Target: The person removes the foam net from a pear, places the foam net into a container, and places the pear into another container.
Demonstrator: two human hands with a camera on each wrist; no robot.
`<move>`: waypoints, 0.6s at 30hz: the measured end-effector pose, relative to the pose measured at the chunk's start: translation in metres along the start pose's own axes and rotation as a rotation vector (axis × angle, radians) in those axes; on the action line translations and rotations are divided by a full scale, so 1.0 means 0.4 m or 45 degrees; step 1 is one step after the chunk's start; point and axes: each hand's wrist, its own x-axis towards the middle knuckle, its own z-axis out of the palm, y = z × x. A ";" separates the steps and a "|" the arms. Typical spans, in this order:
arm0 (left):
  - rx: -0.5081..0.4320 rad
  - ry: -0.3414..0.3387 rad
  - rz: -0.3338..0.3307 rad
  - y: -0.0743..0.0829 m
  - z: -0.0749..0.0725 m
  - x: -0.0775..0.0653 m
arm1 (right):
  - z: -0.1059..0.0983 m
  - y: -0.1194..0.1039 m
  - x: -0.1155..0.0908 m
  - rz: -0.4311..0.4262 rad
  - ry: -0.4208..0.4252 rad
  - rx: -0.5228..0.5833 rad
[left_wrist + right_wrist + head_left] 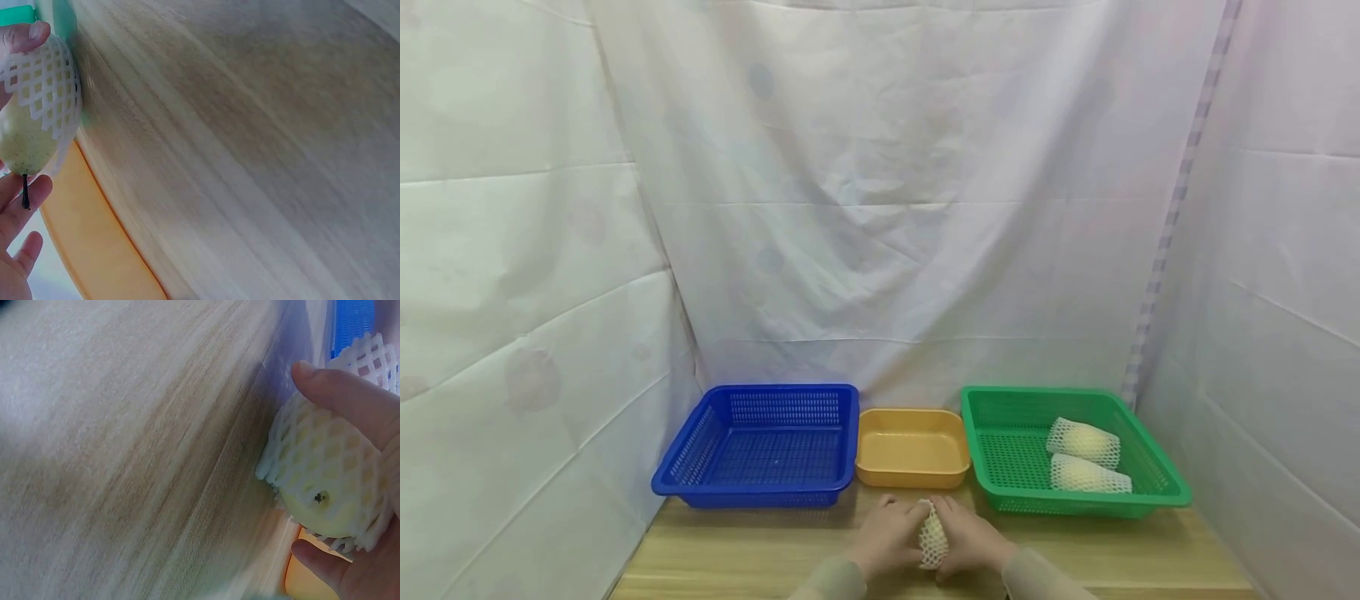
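Observation:
A pale yellow pear (25,140) in a white foam net (319,447) is between my two hands at the front of the table. My left hand (886,535) grips it, thumb over the net and fingers near the dark stem (25,192). The stem end pokes out of the net in the left wrist view. From the other side my right hand (972,537) holds the netted pear, its thumb lying across the mesh. The pear's blossom end shows in the right wrist view. Part of the fruit is hidden behind the hands.
Behind the hands stands a shallow orange tray (913,481). To its left is a blue basket (760,498), to its right a green basket (1075,504) with two pale fruits in foam nets, one (1082,442) behind the other (1086,475). White cloth (880,275) hangs around the wooden table (730,554).

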 end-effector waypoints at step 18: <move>-0.120 -0.022 -0.055 0.003 0.006 0.006 | -0.022 -0.013 0.005 -0.091 -0.016 -0.062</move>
